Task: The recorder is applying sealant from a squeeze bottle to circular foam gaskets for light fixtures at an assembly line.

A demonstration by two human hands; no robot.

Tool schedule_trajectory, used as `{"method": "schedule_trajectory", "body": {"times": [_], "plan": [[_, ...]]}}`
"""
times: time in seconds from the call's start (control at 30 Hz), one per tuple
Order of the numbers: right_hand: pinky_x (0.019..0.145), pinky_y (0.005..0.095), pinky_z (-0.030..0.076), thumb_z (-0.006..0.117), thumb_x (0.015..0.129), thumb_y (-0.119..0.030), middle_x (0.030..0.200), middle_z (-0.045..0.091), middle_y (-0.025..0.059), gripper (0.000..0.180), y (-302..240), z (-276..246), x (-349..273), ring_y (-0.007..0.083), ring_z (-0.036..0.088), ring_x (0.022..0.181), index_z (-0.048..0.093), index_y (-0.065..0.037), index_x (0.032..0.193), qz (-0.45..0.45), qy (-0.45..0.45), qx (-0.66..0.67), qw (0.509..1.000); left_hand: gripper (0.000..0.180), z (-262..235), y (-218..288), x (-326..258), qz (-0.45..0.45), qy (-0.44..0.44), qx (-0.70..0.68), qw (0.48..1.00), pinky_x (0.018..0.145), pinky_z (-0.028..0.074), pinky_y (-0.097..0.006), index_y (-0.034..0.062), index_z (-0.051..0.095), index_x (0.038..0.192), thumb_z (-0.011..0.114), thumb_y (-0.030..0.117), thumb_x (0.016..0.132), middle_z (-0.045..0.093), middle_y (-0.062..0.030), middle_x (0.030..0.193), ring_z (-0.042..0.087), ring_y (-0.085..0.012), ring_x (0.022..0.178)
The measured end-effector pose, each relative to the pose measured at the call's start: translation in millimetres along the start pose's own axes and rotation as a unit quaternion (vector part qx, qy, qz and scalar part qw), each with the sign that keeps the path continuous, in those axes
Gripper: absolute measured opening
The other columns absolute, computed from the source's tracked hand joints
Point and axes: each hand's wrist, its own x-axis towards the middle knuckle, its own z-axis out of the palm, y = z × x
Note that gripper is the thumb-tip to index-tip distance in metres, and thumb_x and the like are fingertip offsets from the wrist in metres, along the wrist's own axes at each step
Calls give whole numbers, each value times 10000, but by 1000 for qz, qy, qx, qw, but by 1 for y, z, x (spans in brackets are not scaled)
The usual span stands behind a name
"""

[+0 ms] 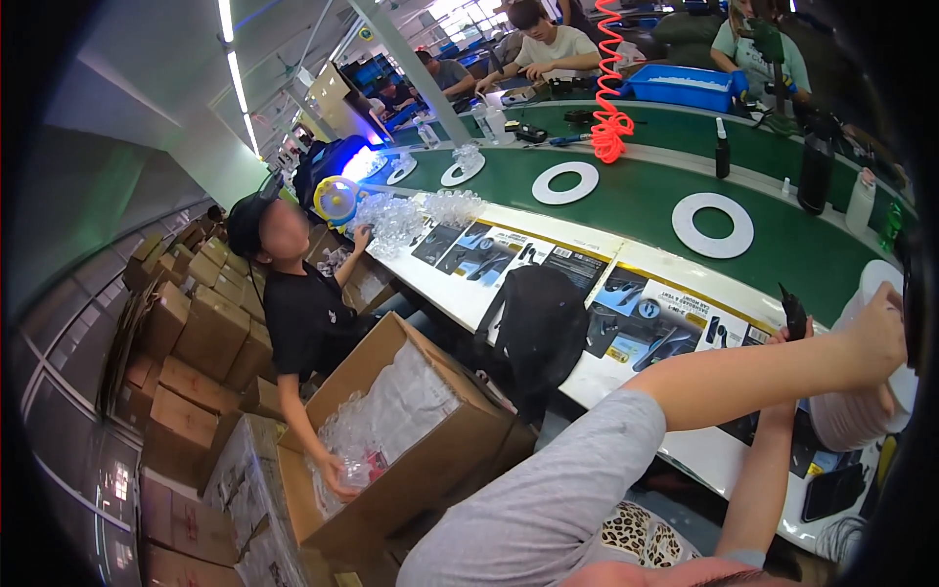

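Right hand (pixel 877 328) closed on a white ring (pixel 885 342) at the bench's (pixel 636 210) near right edge. Left hand (pixel 788 331) grips a black tool (pixel 793 313), just beside it. Co-worker (left) reaches into a carton (pixel 430 450).

Green conveyor belt (pixel 626 210) runs across top, flat white foam rings (pixel 713 224) spaced along it. Printed cardboard sheets (pixel 641 323) lie on white bench edge in front of belt. Black bag (pixel 541 328) hangs off that edge. Open brown cardboard box (pixel 430 440) sits below bench, left of bag; clear plastic parts inside. Stacked brown cartons (pixel 186 342) far left. Right hand (pixel 875 328) at far right, probably on white roll (pixel 885 284).
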Motion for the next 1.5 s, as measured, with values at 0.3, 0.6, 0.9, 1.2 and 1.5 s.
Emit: {"method": "schedule_trajectory", "body": {"times": [0.3,0.6,0.9,1.2,1.5], "plan": [[549,251,457,530,974,-386,824,598,67,311,2,3,-20,143,546,655,592,-86,921,-135,-119,-21,983,895,-134,-27,-18,-66,123,0,990,1000,310,-496,51,533,1085,853,570,428,585,-78,822,607,-288,829],[411,197,316,689,893,-348,648,451,18,322,35,69,-46,89,393,513,571,-56,828,-112,69,40,990,810,-236,-17,-173,-213,-14,116,970,1008,334,-504,55,549,1133,864,473,515,623,-59,1023,605,-256,969],[406,197,313,661,914,-355,651,435,19,312,39,78,-53,92,388,505,566,-60,874,-104,91,43,989,734,-220,10,-280,-282,-188,95,936,1004,347,-492,76,560,1148,827,470,589,595,-66,938,586,-244,919],[396,201,312,678,889,-408,597,410,-9,362,40,77,-58,82,374,452,527,-99,776,-106,95,39,989,862,-201,19,-291,-223,-290,62,928,1024,326,-555,72,539,1265,806,517,577,548,-66,985,558,-237,974],[416,204,319,740,822,-432,616,424,-16,387,44,92,-54,89,399,460,519,-116,796,-104,129,45,985,318,-218,-39,-220,-228,-175,105,952,967,423,-488,111,663,988,772,298,754,640,-33,877,626,-245,921]]}}
